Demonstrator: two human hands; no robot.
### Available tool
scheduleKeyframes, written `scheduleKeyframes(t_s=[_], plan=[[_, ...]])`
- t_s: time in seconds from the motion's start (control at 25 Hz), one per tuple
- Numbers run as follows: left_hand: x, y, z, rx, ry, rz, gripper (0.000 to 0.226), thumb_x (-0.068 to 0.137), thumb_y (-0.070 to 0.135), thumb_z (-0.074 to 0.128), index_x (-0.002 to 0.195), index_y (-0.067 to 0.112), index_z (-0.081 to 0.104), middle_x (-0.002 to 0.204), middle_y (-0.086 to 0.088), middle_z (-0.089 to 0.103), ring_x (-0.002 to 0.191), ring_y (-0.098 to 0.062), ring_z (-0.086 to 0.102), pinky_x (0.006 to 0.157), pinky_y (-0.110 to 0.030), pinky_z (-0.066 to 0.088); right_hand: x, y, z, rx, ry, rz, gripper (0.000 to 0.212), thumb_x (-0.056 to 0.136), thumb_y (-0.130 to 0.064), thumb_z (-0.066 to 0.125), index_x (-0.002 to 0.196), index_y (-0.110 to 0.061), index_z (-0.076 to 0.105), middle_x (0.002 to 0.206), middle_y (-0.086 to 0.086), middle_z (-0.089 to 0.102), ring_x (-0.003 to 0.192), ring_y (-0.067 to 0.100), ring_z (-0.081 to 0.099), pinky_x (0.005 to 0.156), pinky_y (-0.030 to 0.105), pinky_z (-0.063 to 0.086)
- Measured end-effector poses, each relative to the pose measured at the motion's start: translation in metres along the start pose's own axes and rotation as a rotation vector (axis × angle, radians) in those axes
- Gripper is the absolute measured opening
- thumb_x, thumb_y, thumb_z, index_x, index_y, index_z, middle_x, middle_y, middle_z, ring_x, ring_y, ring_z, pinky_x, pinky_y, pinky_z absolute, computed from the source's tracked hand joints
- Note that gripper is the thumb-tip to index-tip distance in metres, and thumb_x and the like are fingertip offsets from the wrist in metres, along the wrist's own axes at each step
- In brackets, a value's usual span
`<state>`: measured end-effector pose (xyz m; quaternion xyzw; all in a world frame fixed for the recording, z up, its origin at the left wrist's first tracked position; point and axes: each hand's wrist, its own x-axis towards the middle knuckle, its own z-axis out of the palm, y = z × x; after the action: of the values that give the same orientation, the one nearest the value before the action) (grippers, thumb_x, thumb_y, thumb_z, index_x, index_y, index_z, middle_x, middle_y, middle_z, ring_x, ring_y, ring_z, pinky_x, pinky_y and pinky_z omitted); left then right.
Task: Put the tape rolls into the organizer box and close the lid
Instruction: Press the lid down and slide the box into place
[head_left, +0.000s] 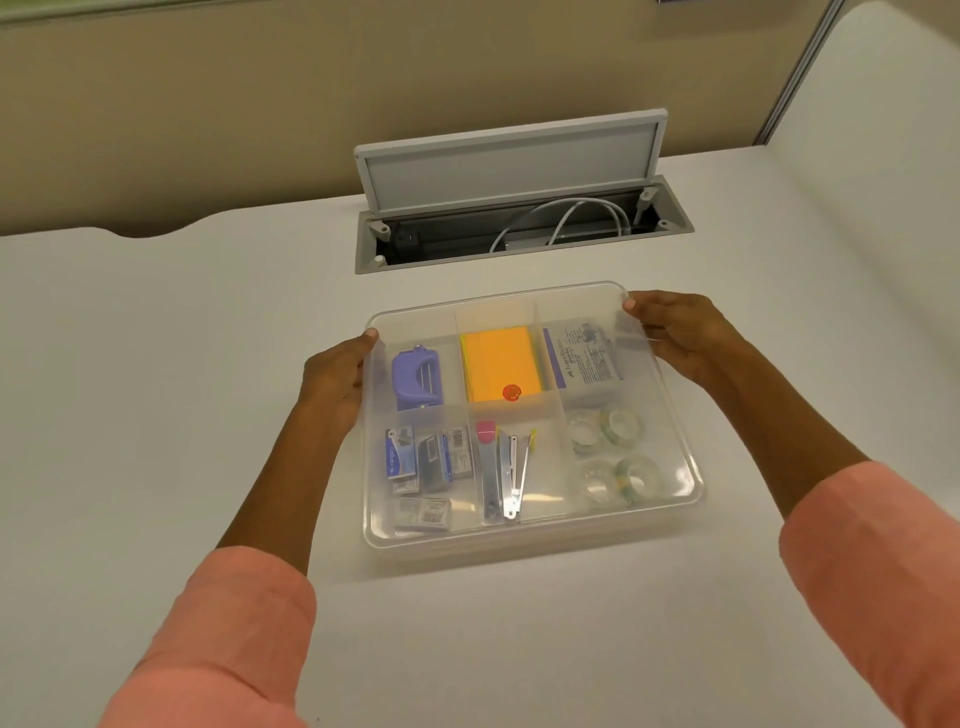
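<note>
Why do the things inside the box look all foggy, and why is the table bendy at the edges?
Head view: the translucent lid lies over the organizer box, so the tape rolls and staple boxes show hazy, with pale glare on the lid's near right corner; the wide-angle lens curves the table edge at far left; soft light, faint shadows beneath the sleeves.

Four clear tape rolls lie in the organizer box's right-front compartment, lid on.
</note>
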<state>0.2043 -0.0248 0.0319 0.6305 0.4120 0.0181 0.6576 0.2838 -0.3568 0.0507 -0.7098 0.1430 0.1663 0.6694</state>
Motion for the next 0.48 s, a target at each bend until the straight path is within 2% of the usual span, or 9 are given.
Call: scheduleKeyframes(t_s=[0.12,0.2,0.28,0.4,0.48], plan=[[-0.018,-0.011,-0.019,-0.016,-0.142,0.007,0.042,0.083,0.028,0.065,0.118,0.008,0.057,0.119,-0.009,0.062,0.099,-0.022,0.061,0.081,-0.031,0.051,-0.014,0.001,-0.004,0.073,0.023,-0.021,0.024,0.087,-0.011,0.059,0.108,-0.002,0.063,0.108,0.011,0.065,0.092,0.025,0.065,0.077,0.034,0.056],[-0.036,-0.024,-0.035,-0.088,-0.243,-0.011,0.035,0.082,0.024,0.065,0.115,0.010,0.062,0.115,-0.008,0.066,0.095,-0.018,0.064,0.075,-0.029,0.052,-0.031,0.009,-0.012,0.030,0.022,-0.009,0.023,0.083,-0.012,0.063,0.104,-0.002,0.064,0.101,0.012,0.067,0.086,0.025,0.065,0.076,0.036,0.056],[-0.051,-0.040,-0.052,-0.171,-0.320,-0.059,0.032,0.082,0.020,0.064,0.112,0.010,0.064,0.112,-0.007,0.068,0.092,-0.015,0.067,0.076,-0.029,0.055,-0.051,0.023,-0.021,-0.005,0.006,0.019,0.024,0.079,-0.015,0.068,0.099,-0.002,0.066,0.092,0.011,0.070,0.083,0.026,0.066,0.077,0.039,0.056],[-0.068,-0.059,-0.070,-0.251,-0.358,-0.147,0.034,0.078,0.016,0.065,0.111,0.006,0.063,0.110,-0.010,0.067,0.094,-0.019,0.067,0.085,-0.034,0.054,-0.077,0.043,-0.030,0.029,-0.002,0.081,0.019,0.074,-0.020,0.073,0.085,-0.005,0.069,0.078,0.006,0.074,0.078,0.026,0.067,0.071,0.037,0.057],[-0.075,-0.065,-0.071,-0.266,-0.325,-0.177,0.029,0.081,0.013,0.064,0.108,0.003,0.063,0.107,-0.013,0.067,0.095,-0.021,0.066,0.086,-0.036,0.052,-0.085,0.049,-0.033,0.054,0.030,0.131,0.021,0.073,-0.023,0.074,0.082,-0.005,0.067,0.084,0.011,0.072,0.078,0.027,0.067,0.074,0.040,0.055]])
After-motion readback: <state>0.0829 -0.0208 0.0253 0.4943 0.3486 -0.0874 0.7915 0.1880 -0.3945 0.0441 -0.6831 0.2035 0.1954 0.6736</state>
